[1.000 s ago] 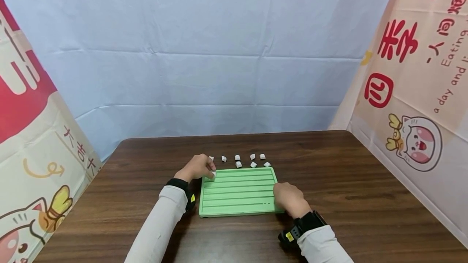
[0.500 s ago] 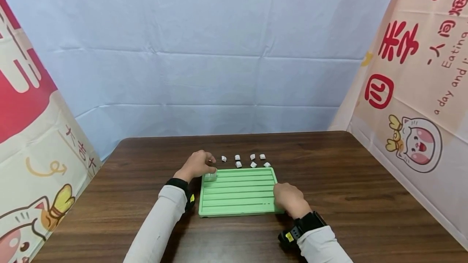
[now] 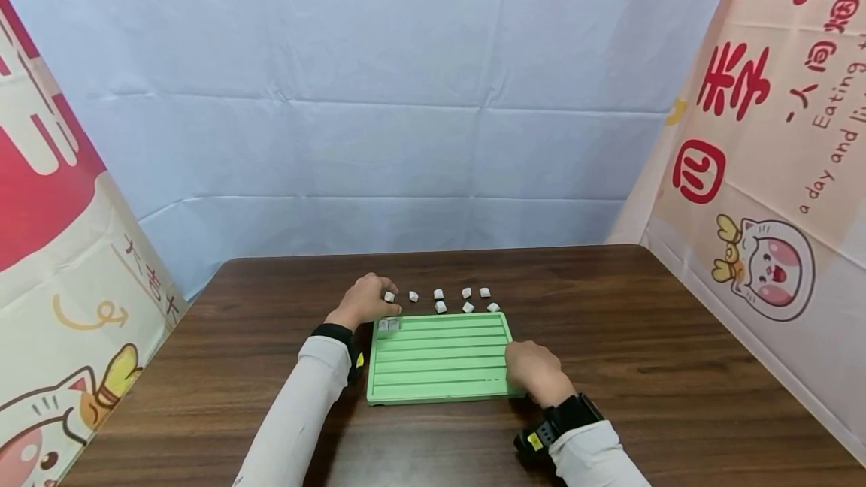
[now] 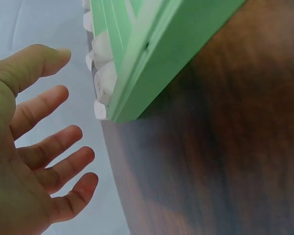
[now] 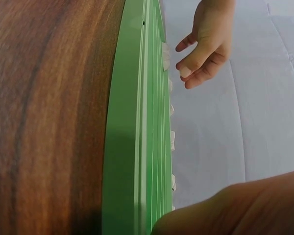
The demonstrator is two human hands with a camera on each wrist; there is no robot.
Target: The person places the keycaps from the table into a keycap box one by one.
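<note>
A ridged green tray (image 3: 440, 361) lies on the wooden table. Two small white blocks (image 3: 394, 325) sit side by side in its far groove, at the left end; in the left wrist view a faint mark shows on one block (image 4: 106, 82). My left hand (image 3: 361, 300) is just beyond that corner, thumb and fingers spread around a loose white block (image 3: 389, 297). The left wrist view shows the same hand (image 4: 32, 122) with nothing between its fingers. My right hand (image 3: 534, 371) grips the tray's right edge, its fingertips largely hidden.
Several more loose white blocks (image 3: 441, 307) lie in two rough rows behind the tray. The dark wooden table (image 3: 629, 337) ends at a pale blue cloth backdrop (image 3: 406, 134). Printed cloths (image 3: 764, 171) hang at both sides.
My left hand let go of a white block in the tray's far-left groove, beside another one. It then moved away from me to the leftmost loose block. My right hand stayed put.
</note>
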